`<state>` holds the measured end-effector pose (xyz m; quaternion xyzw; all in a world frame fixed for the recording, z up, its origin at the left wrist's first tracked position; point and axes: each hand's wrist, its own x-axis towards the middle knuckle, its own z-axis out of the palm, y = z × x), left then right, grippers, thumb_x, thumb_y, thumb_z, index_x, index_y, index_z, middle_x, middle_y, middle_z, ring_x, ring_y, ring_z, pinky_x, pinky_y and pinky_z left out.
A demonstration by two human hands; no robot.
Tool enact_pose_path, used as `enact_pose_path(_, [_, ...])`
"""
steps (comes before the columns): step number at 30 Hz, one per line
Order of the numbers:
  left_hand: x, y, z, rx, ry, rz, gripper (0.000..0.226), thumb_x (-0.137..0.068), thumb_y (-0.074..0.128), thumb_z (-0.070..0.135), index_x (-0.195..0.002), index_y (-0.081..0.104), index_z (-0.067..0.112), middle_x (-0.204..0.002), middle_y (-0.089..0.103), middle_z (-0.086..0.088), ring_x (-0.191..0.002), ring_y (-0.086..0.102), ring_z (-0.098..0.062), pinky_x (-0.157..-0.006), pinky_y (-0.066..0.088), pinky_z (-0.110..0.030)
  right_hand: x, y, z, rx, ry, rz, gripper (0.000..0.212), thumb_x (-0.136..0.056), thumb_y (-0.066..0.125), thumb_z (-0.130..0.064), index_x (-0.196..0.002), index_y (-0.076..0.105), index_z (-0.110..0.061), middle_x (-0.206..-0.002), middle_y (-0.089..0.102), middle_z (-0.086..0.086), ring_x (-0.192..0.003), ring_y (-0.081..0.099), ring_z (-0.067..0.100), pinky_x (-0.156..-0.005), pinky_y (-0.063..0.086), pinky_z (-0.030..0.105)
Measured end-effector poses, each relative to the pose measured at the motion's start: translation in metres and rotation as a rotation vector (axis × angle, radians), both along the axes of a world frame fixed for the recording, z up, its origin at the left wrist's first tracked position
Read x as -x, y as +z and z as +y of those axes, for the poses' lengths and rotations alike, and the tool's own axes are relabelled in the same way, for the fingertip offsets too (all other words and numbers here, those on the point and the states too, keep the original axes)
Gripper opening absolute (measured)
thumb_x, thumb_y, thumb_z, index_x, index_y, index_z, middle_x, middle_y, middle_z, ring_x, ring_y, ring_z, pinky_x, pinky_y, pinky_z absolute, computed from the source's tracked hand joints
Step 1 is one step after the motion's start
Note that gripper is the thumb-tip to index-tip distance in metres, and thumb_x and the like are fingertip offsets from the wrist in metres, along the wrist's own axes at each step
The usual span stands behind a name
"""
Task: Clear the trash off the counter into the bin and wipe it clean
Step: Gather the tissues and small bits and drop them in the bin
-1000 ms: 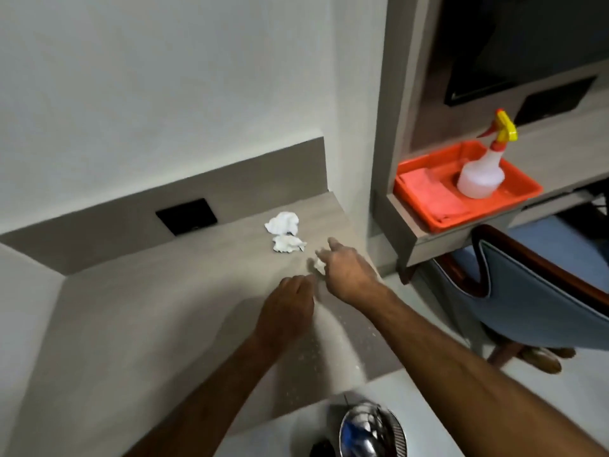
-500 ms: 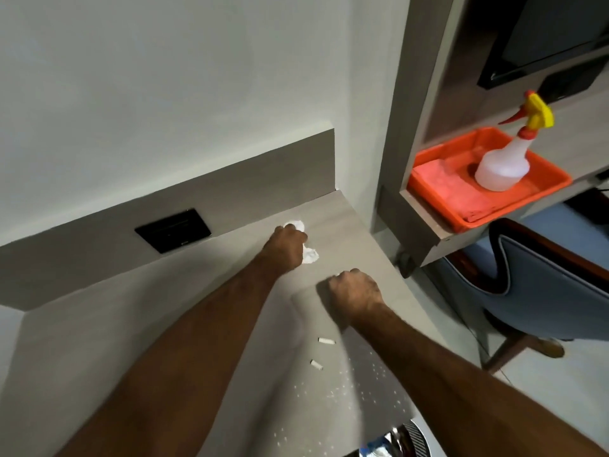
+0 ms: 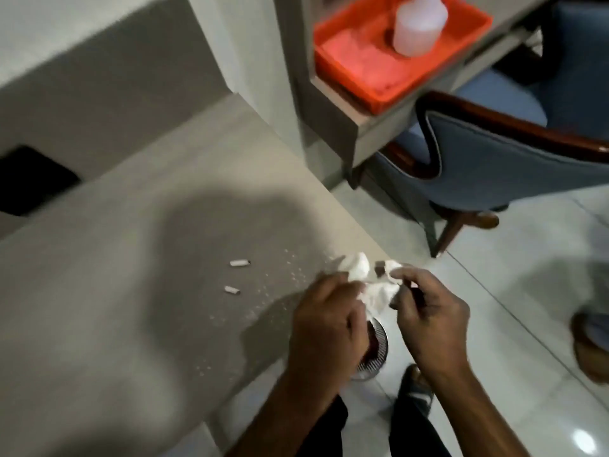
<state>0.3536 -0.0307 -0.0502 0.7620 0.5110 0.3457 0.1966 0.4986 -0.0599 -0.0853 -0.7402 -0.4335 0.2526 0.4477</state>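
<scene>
— Both hands: how are they occupied?
— Crumpled white tissue is pinched in the left hand, and a second wad of tissue is gripped in the right hand. More white paper is bunched between them.
— Where is that held?
— Past the counter's edge, directly above the metal bin, seen only partly behind the left hand.
— What is left on the counter?
— Two small white stubs, lying apart, and white crumbs scattered near the edge. An orange tray with a white bottle is seen on the shelf beyond.
</scene>
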Motion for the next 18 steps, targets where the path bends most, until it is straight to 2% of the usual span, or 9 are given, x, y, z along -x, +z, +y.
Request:
enact_pose_path(2, [-0.022, -0.037, -0.03, 0.103, -0.022, 0.017, 0.023, -0.078, 0.056, 0.004, -0.087, 0.077, 0.009, -0.095, 0.076, -0.008, -0.087, 0.071, -0.023, -0.078, 0.056, -0.027, -0.015, -0.043, -0.037, 0.069, -0.109, 0.072, 0.044, -0.081, 0.059, 0.007, -0.09, 0.07, -0.035, -0.091, 0.072, -0.023, -0.065, 0.066, -0.002, -0.066, 0.049, 0.008])
enact_pose_path(4, [-0.035, -0.083, -0.048, 0.307, 0.067, 0.018, 0.022, -0.073, 0.06, 0.004, -0.082, 0.078, 0.012, -0.091, 0.078, -0.005, -0.085, 0.073, -0.023, -0.076, 0.056, -0.026, -0.028, -0.095, -0.065, 0.208, -0.147, 0.11, 0.042, -0.082, 0.058, 0.005, -0.09, 0.071, -0.033, -0.095, 0.074, -0.016, -0.076, 0.071, 0.006, -0.077, 0.054, 0.019])
enact_pose_path(6, [-0.038, -0.135, -0.058, 0.539, 0.159, 0.099, 0.018, -0.07, 0.063, 0.003, -0.078, 0.077, 0.012, -0.086, 0.078, -0.006, -0.082, 0.072, -0.025, -0.075, 0.056, -0.03, -0.032, -0.146, -0.082, 0.354, -0.106, 0.1, 0.035, -0.081, 0.059, 0.003, -0.094, 0.073, -0.026, -0.106, 0.075, -0.003, -0.091, 0.073, 0.021, -0.09, 0.054, 0.031])
enact_pose_path(8, [-0.038, -0.19, -0.064, 0.722, 0.215, 0.253, 0.014, -0.073, 0.065, 0.005, -0.078, 0.076, 0.011, -0.087, 0.078, -0.008, -0.085, 0.071, -0.029, -0.075, 0.054, -0.032, -0.032, -0.193, -0.093, 0.496, -0.011, 0.032, 0.033, -0.078, 0.062, 0.002, -0.101, 0.074, -0.018, -0.115, 0.072, 0.004, -0.102, 0.069, 0.025, -0.094, 0.046, 0.022])
enact_pose_path(10, [-0.037, -0.244, -0.068, 0.824, 0.235, 0.37, 0.015, -0.077, 0.063, 0.008, -0.083, 0.076, 0.012, -0.091, 0.078, -0.009, -0.089, 0.07, -0.032, -0.075, 0.053, -0.033, -0.031, -0.238, -0.098, 0.624, 0.084, 0.006, 0.036, -0.078, 0.063, -0.001, -0.109, 0.072, -0.016, -0.119, 0.071, 0.007, -0.106, 0.067, 0.025, -0.089, 0.039, 0.014])
enact_pose_path(12, [-0.037, -0.29, -0.073, 0.883, 0.199, 0.466, 0.017, -0.081, 0.06, 0.014, -0.087, 0.076, 0.013, -0.095, 0.077, -0.011, -0.091, 0.069, -0.035, -0.077, 0.055, -0.036, -0.029, -0.276, -0.098, 0.719, 0.179, 0.046, 0.041, -0.076, 0.062, -0.002, -0.114, 0.07, -0.016, -0.119, 0.071, 0.007, -0.107, 0.066, 0.023, -0.089, 0.038, 0.013])
enact_pose_path(15, [-0.041, -0.352, -0.081, 0.96, 0.203, 0.495, 0.019, -0.085, 0.059, 0.018, -0.09, 0.076, 0.011, -0.098, 0.076, -0.015, -0.094, 0.069, -0.038, -0.08, 0.056, -0.038, -0.026, -0.328, -0.095, 0.774, 0.299, 0.044, 0.038, -0.076, 0.061, -0.004, -0.11, 0.071, -0.017, -0.109, 0.074, 0.009, -0.099, 0.07, 0.026, -0.088, 0.048, 0.022])
enact_pose_path(18, [-0.044, -0.399, -0.087, 1.02, 0.163, 0.511, 0.02, -0.085, 0.059, 0.011, -0.094, 0.076, 0.008, -0.101, 0.075, -0.018, -0.099, 0.068, -0.036, -0.086, 0.055, -0.037, -0.022, -0.365, -0.092, 0.776, 0.39, 0.021, 0.035, -0.076, 0.059, -0.002, -0.107, 0.072, -0.013, -0.102, 0.075, 0.015, -0.094, 0.069, 0.035, -0.083, 0.054, 0.033])
